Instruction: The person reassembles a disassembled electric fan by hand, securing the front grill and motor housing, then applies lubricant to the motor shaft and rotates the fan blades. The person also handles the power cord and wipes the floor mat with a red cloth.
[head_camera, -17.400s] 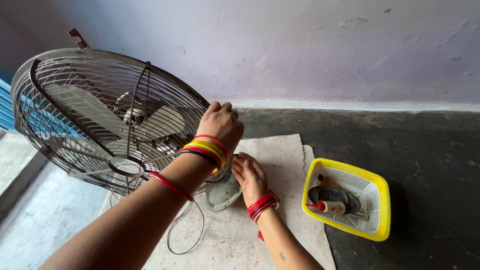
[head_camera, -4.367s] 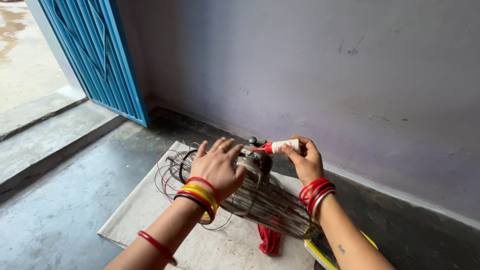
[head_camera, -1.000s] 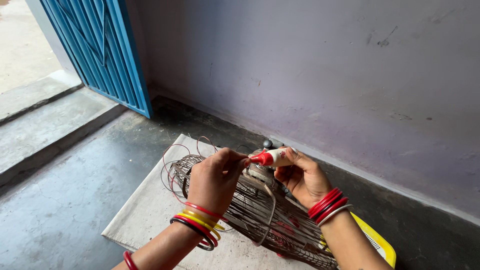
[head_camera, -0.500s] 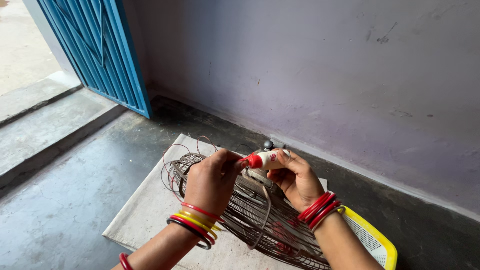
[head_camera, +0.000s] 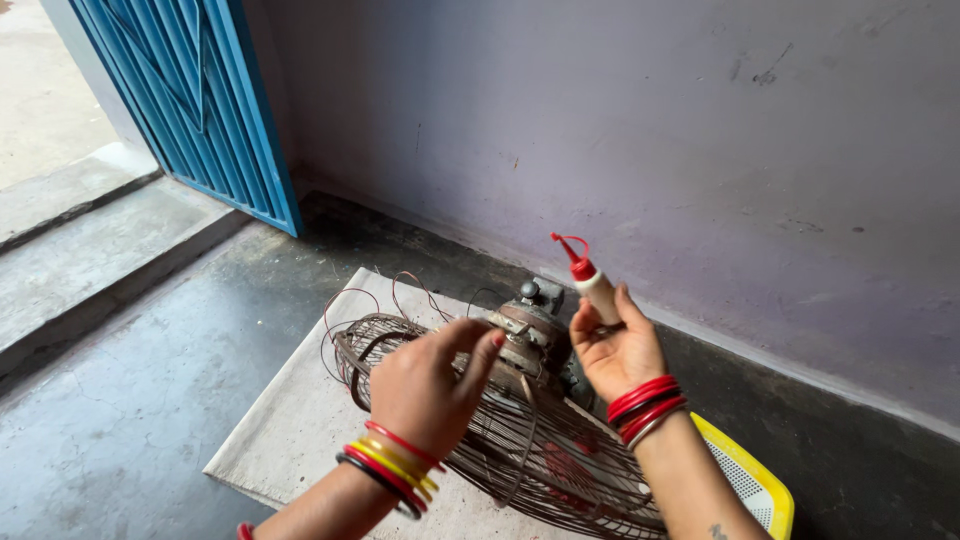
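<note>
The right hand (head_camera: 612, 345) holds a small, light bottle (head_camera: 592, 285) with fingers wrapped round its smooth middle, while the left hand (head_camera: 425, 385) pinches the motor (head_camera: 530, 330) of the stiff, heavy wire fan (head_camera: 500, 430) lying on the mat (head_camera: 290, 430).

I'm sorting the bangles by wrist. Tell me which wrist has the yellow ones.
The left wrist: its stack mixes red, yellow and dark bangles. The right wrist, behind the hand holding the small bottle, has red ones plus a pale one, no yellow.
</note>
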